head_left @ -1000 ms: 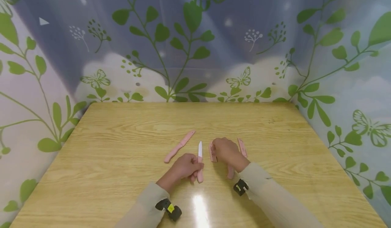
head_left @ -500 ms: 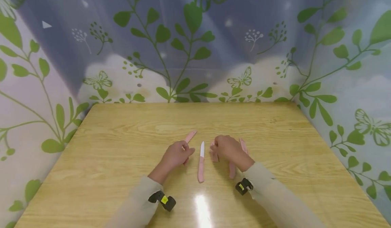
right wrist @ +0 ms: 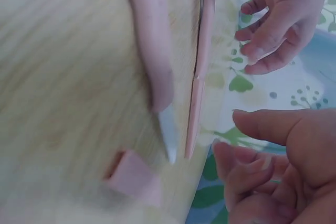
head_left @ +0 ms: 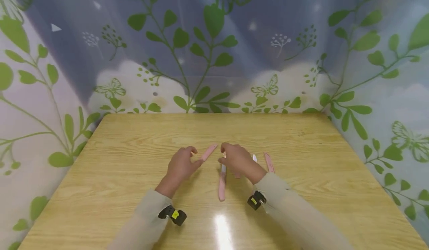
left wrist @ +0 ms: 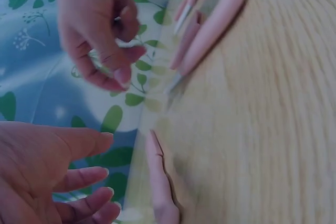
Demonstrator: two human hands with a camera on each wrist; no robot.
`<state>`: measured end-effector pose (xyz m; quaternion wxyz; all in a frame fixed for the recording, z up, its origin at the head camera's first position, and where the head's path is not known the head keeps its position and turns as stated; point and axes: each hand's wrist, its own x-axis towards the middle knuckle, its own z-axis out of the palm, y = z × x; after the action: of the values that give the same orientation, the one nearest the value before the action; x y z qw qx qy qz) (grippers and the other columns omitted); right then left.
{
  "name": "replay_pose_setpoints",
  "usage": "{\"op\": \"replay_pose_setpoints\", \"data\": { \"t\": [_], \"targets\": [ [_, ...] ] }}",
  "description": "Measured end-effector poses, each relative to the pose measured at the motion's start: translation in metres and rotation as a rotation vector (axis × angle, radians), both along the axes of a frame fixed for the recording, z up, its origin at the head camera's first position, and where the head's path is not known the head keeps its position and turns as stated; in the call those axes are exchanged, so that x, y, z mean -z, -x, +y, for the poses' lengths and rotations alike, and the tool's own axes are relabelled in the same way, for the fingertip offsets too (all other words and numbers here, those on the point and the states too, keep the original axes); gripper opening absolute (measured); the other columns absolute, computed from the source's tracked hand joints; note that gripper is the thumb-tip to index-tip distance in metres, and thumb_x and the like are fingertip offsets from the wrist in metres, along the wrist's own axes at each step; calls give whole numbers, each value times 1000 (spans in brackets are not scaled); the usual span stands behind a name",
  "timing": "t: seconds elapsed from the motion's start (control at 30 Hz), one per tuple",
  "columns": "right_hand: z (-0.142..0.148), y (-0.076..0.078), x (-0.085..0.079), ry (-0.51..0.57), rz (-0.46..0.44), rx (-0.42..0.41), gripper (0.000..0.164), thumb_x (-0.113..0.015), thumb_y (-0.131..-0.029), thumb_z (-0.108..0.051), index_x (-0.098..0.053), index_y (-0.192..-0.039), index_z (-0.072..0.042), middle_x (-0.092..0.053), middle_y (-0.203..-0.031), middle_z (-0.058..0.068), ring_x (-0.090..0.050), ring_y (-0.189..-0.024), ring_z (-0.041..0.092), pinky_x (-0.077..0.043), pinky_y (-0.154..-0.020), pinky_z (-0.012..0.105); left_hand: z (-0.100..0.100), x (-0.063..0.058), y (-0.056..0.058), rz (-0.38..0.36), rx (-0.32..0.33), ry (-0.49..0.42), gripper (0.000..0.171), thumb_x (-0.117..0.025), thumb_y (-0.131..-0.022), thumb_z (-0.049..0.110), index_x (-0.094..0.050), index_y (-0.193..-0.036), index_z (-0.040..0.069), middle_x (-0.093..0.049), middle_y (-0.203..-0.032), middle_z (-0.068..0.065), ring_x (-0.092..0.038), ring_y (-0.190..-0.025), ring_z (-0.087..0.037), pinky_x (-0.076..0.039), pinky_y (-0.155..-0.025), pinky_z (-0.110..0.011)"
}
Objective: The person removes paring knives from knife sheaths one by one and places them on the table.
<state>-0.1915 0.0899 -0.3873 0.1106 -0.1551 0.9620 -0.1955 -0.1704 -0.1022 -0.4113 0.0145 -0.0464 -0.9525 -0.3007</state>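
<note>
My left hand (head_left: 181, 164) hovers beside a sheathed pink knife (head_left: 209, 152); the left wrist view shows its fingers spread and apart from that knife's pink cover (left wrist: 157, 156). Over the blade of the middle knife, whose pink handle (head_left: 222, 186) points towards me, is my right hand (head_left: 238, 161). In the right wrist view its thumb and loosely bent fingers (right wrist: 244, 174) hold nothing. The middle knife's pale blade (right wrist: 168, 135) is bare. A loose pink sheath (head_left: 237, 175) lies to its right, mostly hidden under the right hand in the head view.
Farther right, another bare blade (head_left: 254, 157) shows past the right wrist, its handle hidden by the arm. A second loose sheath (head_left: 269, 162) lies beyond it. All rest on a wooden table (head_left: 134, 130), with a leaf-patterned curtain (head_left: 214, 56) behind.
My left hand has let go of the middle knife, leaving it on the table, and moved left to the sheathed knife. The right hand has left the loose sheath and shifted slightly left.
</note>
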Motion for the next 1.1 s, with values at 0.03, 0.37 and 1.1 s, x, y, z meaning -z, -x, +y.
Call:
{"op": "replay_pose_setpoints", "data": {
  "t": [0.03,0.37,1.1],
  "targets": [
    [-4,2,-1,-3,2,-12,36,-66,-90,-22,-55,-119,-3,-65,-86,6,-57,-63,18,-49,-58,32,-1,2,0,7,2,16,38,-72,-84,29,-62,-111,5,-62,-97,-15,-58,-82,-27,-51,-65,-41],
    [-37,19,2,-126,38,-109,25,-69,-87,-15,-62,-109,-4,-68,-102,11,-60,-82,24,-52,-64,39,-5,12,2,10,7,66,45,-70,-85,36,-63,-111,0,-64,-97,-17,-59,-83,-28,-52,-68,-43],
    [-64,31,22,-169,43,-50,30,-67,-87,-22,-62,-114,-10,-68,-107,11,-62,-94,26,-53,-73,44,-6,23,4,14,37,136,35,-74,-82,19,-64,-106,-5,-68,-100,-20,-62,-88,-32,-52,-76,-46]
  ]
}}
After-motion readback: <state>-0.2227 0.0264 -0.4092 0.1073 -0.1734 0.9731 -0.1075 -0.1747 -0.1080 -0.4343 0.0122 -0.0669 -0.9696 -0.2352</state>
